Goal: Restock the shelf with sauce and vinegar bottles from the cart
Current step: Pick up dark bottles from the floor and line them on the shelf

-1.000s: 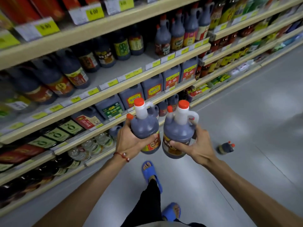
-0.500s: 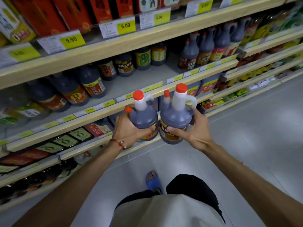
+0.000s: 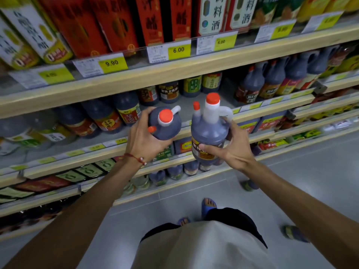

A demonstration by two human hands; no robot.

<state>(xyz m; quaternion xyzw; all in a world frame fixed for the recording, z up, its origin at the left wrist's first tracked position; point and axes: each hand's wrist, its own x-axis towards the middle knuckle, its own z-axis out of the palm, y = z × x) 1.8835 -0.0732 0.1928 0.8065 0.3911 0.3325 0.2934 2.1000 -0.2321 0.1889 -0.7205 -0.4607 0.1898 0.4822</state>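
We hold the tipped bottle of dark liquid in our left grip, with its orange cap facing us, in front of the lip of the middle shelf. The fingers curl round its far side and are mostly out of sight. A second small orange cap pokes out against the palm, and we cannot tell what it belongs to.

Our right grip clasps the upright bottle low on its label, thumb across the front and fingers hidden behind. Another orange cap rises beside its neck, but whatever is under it is hidden. The two bottles are close but not touching.

Similar dark bottles line the shelf, their labels blurred. Above, the frame's top edge cuts off the red cartons over yellow price tags. Below are the grey floor and a blue sandal.
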